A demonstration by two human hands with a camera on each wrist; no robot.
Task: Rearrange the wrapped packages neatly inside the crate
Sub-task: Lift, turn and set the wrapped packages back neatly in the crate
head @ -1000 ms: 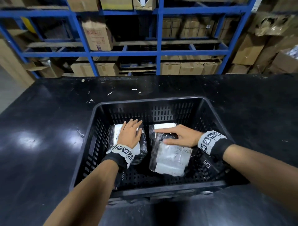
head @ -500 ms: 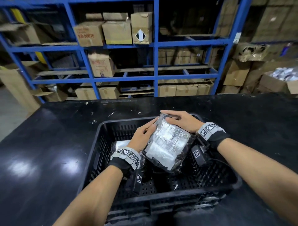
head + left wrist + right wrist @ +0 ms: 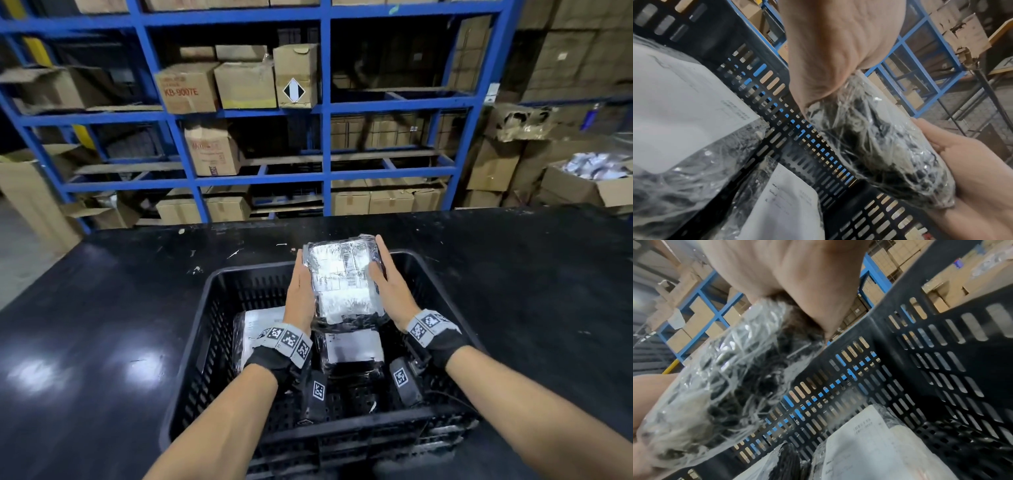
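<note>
You hold one wrapped package [image 3: 342,281] in the air over the black crate [image 3: 212,308], your left hand [image 3: 300,298] and right hand [image 3: 390,294] gripping its long sides, fingers [image 3: 383,257] closed on the edges. A left package [image 3: 253,322] and a middle package [image 3: 352,346] lie flat side by side on the crate floor; I judge the held one must go down at the bare right.

black table [image 3: 102,308] | blue rack [image 3: 325,113] behind it | cardboard boxes [image 3: 245,85] on its shelves
</note>
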